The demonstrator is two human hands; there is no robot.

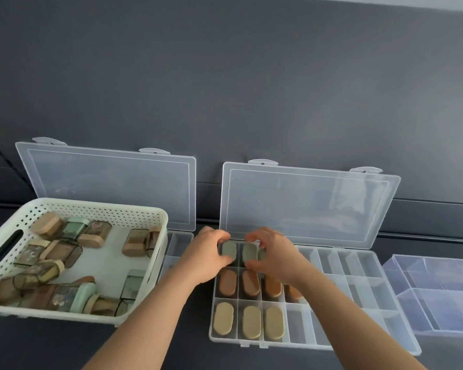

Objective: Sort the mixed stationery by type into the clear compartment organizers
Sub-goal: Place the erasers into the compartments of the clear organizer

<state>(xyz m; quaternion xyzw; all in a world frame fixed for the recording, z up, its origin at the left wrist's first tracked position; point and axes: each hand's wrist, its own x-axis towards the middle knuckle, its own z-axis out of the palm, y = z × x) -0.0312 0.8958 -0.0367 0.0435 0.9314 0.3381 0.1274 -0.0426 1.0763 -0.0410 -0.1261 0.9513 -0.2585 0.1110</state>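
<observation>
Under both hands, back row of organizer (358,288): left hand (208,257) pinches a green case (229,249), right hand (273,256) pinches a second green case (249,252) beside it. Basket (91,207) sits left of left hand.

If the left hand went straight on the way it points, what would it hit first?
Most likely the organizer's raised clear lid, just beyond the green-topped piece the left hand grips; depth is unclear.

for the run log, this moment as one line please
left hand pinches first green piece | right hand pinches second green piece | both in organizer far row | basket holds unsorted pieces
</observation>
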